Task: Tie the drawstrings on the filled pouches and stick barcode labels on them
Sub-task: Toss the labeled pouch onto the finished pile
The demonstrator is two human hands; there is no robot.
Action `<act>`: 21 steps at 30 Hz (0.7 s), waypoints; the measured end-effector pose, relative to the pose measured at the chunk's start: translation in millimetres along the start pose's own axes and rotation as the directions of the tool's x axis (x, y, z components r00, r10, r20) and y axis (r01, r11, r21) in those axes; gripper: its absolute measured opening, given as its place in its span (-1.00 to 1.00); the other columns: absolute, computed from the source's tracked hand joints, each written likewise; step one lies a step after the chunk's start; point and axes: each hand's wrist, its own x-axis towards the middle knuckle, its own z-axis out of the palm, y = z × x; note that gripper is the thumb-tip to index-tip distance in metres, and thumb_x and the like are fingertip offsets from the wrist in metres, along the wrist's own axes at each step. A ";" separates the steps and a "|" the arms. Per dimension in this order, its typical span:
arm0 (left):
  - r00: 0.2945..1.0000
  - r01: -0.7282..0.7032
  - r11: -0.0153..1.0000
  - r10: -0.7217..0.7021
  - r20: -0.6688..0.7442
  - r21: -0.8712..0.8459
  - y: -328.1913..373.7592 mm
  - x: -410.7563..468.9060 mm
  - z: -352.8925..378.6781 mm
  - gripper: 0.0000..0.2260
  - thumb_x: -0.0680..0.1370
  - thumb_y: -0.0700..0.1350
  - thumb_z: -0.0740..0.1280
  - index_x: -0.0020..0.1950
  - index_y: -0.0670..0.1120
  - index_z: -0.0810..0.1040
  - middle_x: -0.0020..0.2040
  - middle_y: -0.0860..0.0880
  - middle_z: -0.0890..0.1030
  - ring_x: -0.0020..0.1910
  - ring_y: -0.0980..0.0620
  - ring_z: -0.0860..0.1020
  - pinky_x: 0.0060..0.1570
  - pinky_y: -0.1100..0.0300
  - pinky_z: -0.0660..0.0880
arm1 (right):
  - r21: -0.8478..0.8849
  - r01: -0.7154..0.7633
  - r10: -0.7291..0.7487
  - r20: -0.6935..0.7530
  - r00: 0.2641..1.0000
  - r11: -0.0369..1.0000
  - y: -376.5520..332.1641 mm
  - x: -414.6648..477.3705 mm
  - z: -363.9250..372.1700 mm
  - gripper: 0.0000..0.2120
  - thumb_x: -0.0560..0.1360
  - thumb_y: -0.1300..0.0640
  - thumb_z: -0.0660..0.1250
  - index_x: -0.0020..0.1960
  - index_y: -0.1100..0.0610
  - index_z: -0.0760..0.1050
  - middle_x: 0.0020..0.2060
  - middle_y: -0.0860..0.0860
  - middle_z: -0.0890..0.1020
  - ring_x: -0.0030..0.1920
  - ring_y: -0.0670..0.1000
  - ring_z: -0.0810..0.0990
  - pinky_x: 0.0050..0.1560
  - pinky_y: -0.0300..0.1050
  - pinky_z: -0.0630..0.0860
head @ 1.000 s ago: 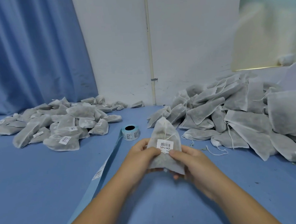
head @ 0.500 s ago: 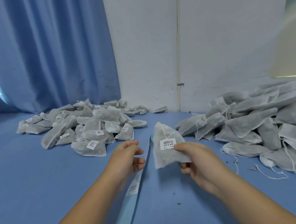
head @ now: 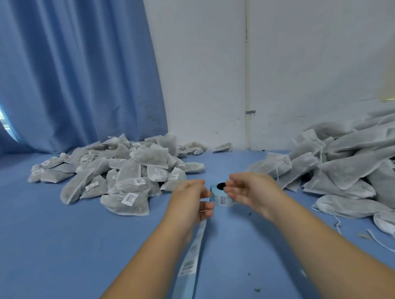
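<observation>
The left hand [head: 190, 201] and right hand [head: 249, 192] hovered with each grip slack and empty, flanking the label roll [head: 222, 199] on the worktop [head: 60, 248], its strip [head: 193, 259] trailing beneath the left hand, while the unlabelled pouches [head: 353, 166] lay heaped nearer the right.

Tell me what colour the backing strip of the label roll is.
Light blue; the backing strip trails from the label roll, seen in the head view.

I see both forearms [head: 141, 266] bare right down to the bottom frame edge. My view of the left hand [head: 189, 195] and right hand [head: 246, 190]: bare too, fingers [head: 234, 189] smeared by motion blur, nails too soft to make out.
</observation>
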 end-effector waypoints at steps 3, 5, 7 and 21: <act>0.998 0.026 1.000 -0.026 0.061 0.006 -10.5 -1.3 35.9 -0.92 0.63 -0.19 0.23 -0.01 -0.11 0.50 -0.21 -0.09 0.53 -0.46 0.04 0.48 -0.48 0.23 0.44 | -0.030 -0.007 0.004 -0.073 0.997 1.000 3.5 -15.4 -42.9 -0.92 0.53 0.31 0.31 -0.01 0.32 0.53 -0.28 0.15 0.65 -0.34 0.04 0.67 -0.37 -0.18 0.59; 0.994 0.043 0.999 -0.044 0.095 0.016 -18.9 -2.6 61.7 -0.92 0.63 -0.18 0.23 0.00 -0.11 0.51 -0.20 -0.08 0.54 -0.43 0.03 0.50 -0.47 0.23 0.45 | -0.040 -0.007 0.003 -0.104 0.995 0.999 1.8 -27.3 -68.7 -0.93 0.52 0.30 0.32 -0.04 0.30 0.54 -0.35 0.12 0.65 -0.36 0.04 0.66 -0.37 -0.18 0.59; 0.991 0.063 0.998 -0.064 0.117 0.012 -28.2 -4.7 87.4 -0.92 0.63 -0.16 0.24 -0.01 -0.09 0.51 -0.17 -0.07 0.55 -0.39 0.01 0.51 -0.46 0.23 0.47 | -0.050 -0.003 -0.003 -0.119 0.993 0.999 -1.7 -39.4 -92.9 -0.92 0.52 0.30 0.31 -0.03 0.31 0.55 -0.39 0.10 0.65 -0.38 0.04 0.65 -0.36 -0.17 0.59; 0.996 0.049 0.999 -0.049 0.077 -0.004 -108.1 -7.7 175.3 -0.79 0.56 -0.33 0.16 0.05 -0.15 0.55 -0.26 -0.10 0.53 -0.46 0.05 0.46 -0.46 0.20 0.43 | 0.112 0.102 -0.065 -0.291 0.955 0.988 -1.4 -66.5 -182.6 -0.91 0.52 0.34 0.27 -0.01 0.27 0.54 -0.35 0.09 0.64 -0.41 0.03 0.62 -0.37 -0.17 0.55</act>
